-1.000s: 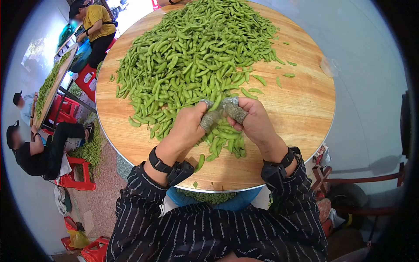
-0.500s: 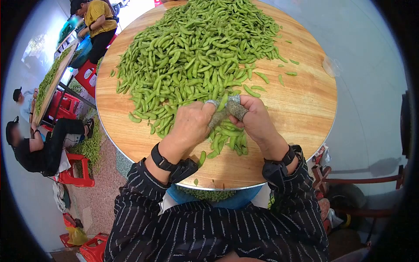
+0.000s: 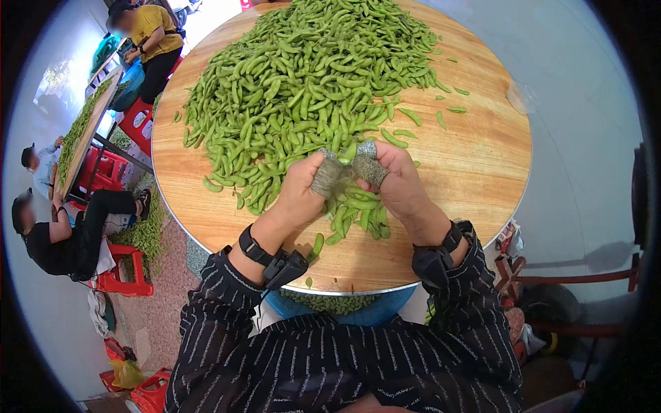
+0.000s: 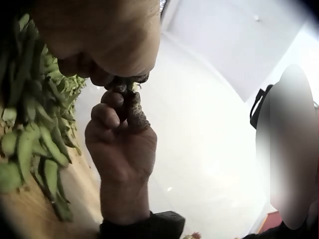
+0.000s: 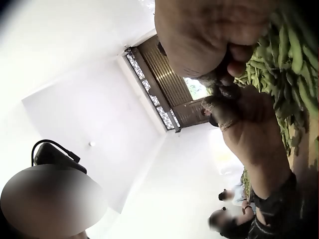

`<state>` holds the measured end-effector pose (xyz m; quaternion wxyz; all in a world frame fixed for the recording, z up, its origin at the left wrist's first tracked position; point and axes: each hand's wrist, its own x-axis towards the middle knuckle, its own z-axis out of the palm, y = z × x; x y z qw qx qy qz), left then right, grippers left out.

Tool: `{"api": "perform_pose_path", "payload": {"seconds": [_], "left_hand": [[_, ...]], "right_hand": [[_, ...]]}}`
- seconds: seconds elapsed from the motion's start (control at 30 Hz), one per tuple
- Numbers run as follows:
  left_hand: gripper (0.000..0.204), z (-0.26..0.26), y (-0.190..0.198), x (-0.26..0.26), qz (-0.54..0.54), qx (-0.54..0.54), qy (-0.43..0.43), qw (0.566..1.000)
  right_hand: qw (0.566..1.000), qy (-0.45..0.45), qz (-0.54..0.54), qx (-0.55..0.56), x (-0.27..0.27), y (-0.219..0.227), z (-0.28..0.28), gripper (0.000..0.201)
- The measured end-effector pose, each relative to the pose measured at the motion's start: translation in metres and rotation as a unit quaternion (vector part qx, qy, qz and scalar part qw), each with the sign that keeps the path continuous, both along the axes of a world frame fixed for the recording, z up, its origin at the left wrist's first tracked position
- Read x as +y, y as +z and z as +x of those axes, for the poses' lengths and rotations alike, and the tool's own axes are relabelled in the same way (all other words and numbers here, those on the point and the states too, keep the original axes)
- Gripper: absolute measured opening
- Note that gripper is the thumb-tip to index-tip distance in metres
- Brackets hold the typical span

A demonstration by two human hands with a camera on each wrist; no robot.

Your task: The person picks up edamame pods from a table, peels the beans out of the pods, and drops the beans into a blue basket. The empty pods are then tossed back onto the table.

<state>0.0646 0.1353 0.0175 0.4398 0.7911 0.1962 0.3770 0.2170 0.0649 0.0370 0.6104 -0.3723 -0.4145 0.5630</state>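
Near the round table's (image 3: 475, 165) near edge, the left hand (image 3: 298, 193) and right hand (image 3: 403, 189) curl together, apparently pinching one mostly hidden green pod (image 3: 343, 159) from both sides for control; the heap of pods (image 3: 310, 76) spreads on the far side, probably for easy reach.

From the head we look forward and down over both forearms onto the round counter (image 3: 475, 186), the widest of our views. At each wrist we look upward from very close, left past the left grip (image 4: 104, 35) to the right grip (image 4: 124, 154), right the opposite way; both share the grips, the pods (image 4: 50, 144) and pale ceiling (image 5: 84, 119).
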Motion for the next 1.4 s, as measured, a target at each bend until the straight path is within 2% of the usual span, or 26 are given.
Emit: {"api": "perform_pose_path", "payload": {"seconds": [0.03, 0.07, 0.1, 0.13, 0.17, 0.23, 0.33, 0.37, 0.43, 0.47, 0.5, 0.53, 0.6, 0.67, 0.73, 0.77, 0.83, 0.9, 0.97, 1.1, 1.17, 1.2, 1.27, 1.3, 1.37, 1.4], "left_hand": [[0.023, -0.001, 0.000, 0.000, -0.109, -0.027, -0.034, 0.993], [0.023, -0.001, 0.000, 0.000, -0.109, -0.027, -0.035, 0.993], [0.026, -0.001, 0.001, -0.001, -0.255, -0.065, -0.070, 0.962], [0.029, 0.000, 0.002, -0.002, -0.396, -0.100, -0.104, 0.907], [0.029, 0.000, 0.002, -0.003, -0.396, -0.101, -0.105, 0.907], [0.032, 0.001, 0.002, -0.005, -0.572, -0.178, -0.121, 0.791], [0.032, 0.000, 0.002, -0.002, -0.613, -0.162, -0.147, 0.759], [0.032, 0.000, 0.005, -0.003, -0.613, -0.162, -0.148, 0.759], [0.030, 0.000, 0.014, -0.004, -0.542, -0.103, -0.106, 0.827], [0.030, 0.002, 0.012, -0.005, -0.541, -0.104, -0.105, 0.828], [0.026, 0.007, 0.008, -0.007, -0.397, -0.061, -0.087, 0.912], [0.023, 0.009, 0.005, -0.007, -0.242, -0.015, -0.068, 0.968], [0.020, 0.008, 0.001, -0.004, -0.238, -0.014, -0.079, 0.968], [0.017, 0.003, 0.005, -0.002, -0.232, -0.012, -0.093, 0.968], [0.017, -0.002, 0.017, -0.004, -0.365, 0.011, -0.108, 0.925], [0.017, -0.004, 0.016, -0.002, -0.364, 0.010, -0.109, 0.925], [0.011, -0.005, 0.011, 0.001, -0.504, -0.090, -0.184, 0.839], [0.009, -0.005, 0.010, 0.000, -0.516, -0.103, -0.187, 0.830], [0.009, -0.004, 0.011, -0.001, -0.533, -0.114, -0.194, 0.816], [0.015, -0.006, 0.019, 0.002, -0.486, -0.036, -0.202, 0.850], [0.017, -0.005, 0.029, 0.002, -0.351, 0.067, -0.046, 0.933], [0.017, -0.006, 0.026, 0.003, -0.351, 0.067, -0.047, 0.933], [0.018, -0.007, 0.022, 0.009, -0.266, -0.004, -0.011, 0.964], [0.018, -0.005, 0.024, 0.007, -0.260, -0.007, -0.009, 0.965], [0.018, -0.002, 0.023, -0.003, -0.151, 0.059, -0.006, 0.987], [0.018, -0.002, 0.016, 0.001, -0.176, 0.077, -0.034, 0.981]], "right_hand": [[0.999, 0.007, 0.026, -0.031, 0.001, -0.001, 0.001, 0.012], [0.997, 0.014, 0.051, -0.062, 0.002, -0.001, 0.002, 0.012], [0.997, 0.013, 0.051, -0.063, 0.002, -0.001, 0.002, 0.012], [0.994, 0.013, 0.066, -0.084, 0.003, -0.001, 0.002, 0.012], [0.991, 0.013, 0.081, -0.105, 0.003, -0.001, 0.003, 0.013], [0.990, 0.026, 0.088, -0.108, 0.003, -0.001, 0.003, 0.014], [0.994, 0.047, 0.063, -0.082, 0.005, -0.002, 0.005, 0.014], [0.997, 0.054, 0.029, -0.052, 0.006, -0.003, 0.007, 0.014], [0.997, 0.044, 0.018, -0.059, 0.005, -0.005, 0.007, 0.014], [0.997, 0.035, 0.006, -0.066, 0.005, -0.006, 0.006, 0.014], [0.997, 0.037, 0.006, -0.066, 0.005, -0.006, 0.005, 0.014], [0.995, 0.030, -0.006, -0.099, 0.004, -0.006, 0.003, 0.013], [0.991, 0.024, -0.013, -0.134, 0.004, -0.004, 0.003, 0.013], [0.994, 0.041, 0.001, -0.102, 0.004, -0.002, 0.004, 0.009], [0.993, 0.055, 0.005, -0.100, 0.004, -0.001, 0.006, 0.008], [0.993, 0.069, 0.006, -0.096, 0.003, -0.001, 0.007, 0.006], [0.994, 0.080, -0.012, -0.070, 0.001, 0.000, 0.009, 0.005], [0.994, 0.093, -0.030, -0.042, 0.002, 0.002, 0.009, 0.005], [0.997, 0.048, -0.066, -0.018, 0.001, 0.006, 0.008, 0.005], [0.998, 0.006, -0.027, -0.054, 0.003, 0.001, 0.010, 0.006], [0.994, -0.070, -0.024, -0.076, 0.001, 0.007, 0.012, 0.007], [0.994, -0.071, -0.024, -0.076, 0.001, 0.005, 0.011, 0.007], [0.980, -0.099, -0.015, -0.175, 0.004, -0.004, 0.006, 0.006], [0.979, -0.098, -0.008, -0.176, 0.007, -0.010, 0.002, 0.006], [0.945, -0.148, 0.092, -0.275, 0.007, -0.021, -0.006, 0.009], [0.909, -0.148, 0.086, -0.380, 0.002, -0.011, -0.004, 0.014]]}}
